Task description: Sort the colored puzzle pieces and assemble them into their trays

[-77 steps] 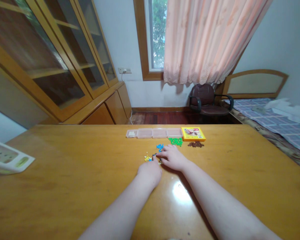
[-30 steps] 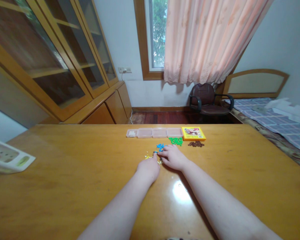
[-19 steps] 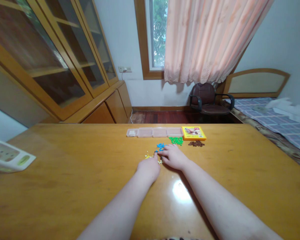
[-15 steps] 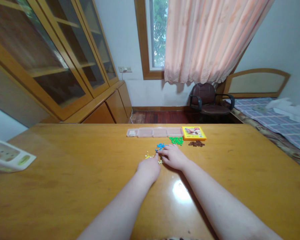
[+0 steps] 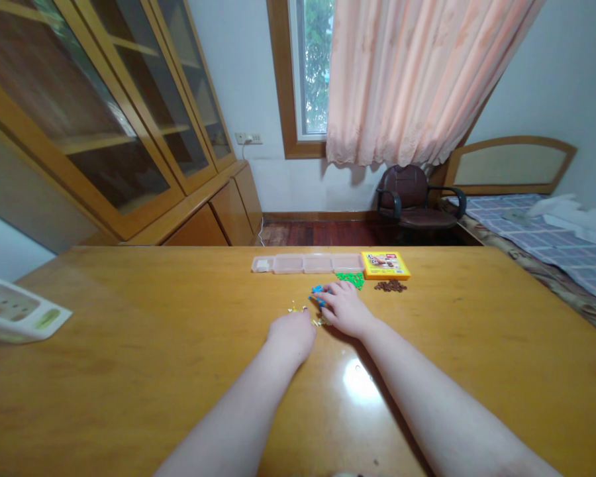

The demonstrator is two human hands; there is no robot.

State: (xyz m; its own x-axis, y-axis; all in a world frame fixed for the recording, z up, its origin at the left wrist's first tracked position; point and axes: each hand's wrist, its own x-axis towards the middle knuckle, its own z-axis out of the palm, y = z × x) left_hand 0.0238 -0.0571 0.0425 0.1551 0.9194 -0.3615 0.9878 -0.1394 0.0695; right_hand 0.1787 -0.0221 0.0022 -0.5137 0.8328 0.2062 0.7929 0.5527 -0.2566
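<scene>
My left hand [image 5: 292, 335] rests on the table beside small white and yellow pieces [image 5: 294, 309]. Its fingers are curled in, and whatever they pinch is hidden or too small to name. To its right, my right hand [image 5: 346, 309] has its fingers spread, their tips at a little heap of blue pieces [image 5: 318, 290]. More pale pieces [image 5: 320, 322] lie between the two hands. Just beyond my right hand is a pile of green pieces [image 5: 351, 280], and a pile of brown pieces [image 5: 391, 286] sits farther right.
A row of clear plastic trays [image 5: 289, 264] runs along the far part of the table [image 5: 129, 371], ending at a yellow box [image 5: 385, 265]. At the left edge stands a white plastic object [image 5: 22, 311]. Behind the table are a chair [image 5: 404, 199] and a glass-doored cabinet [image 5: 179, 192].
My left hand has drawn back slightly to the left, away from the blue pieces, and its index finger has curled in. My right hand has barely shifted, its fingers a little more spread.
</scene>
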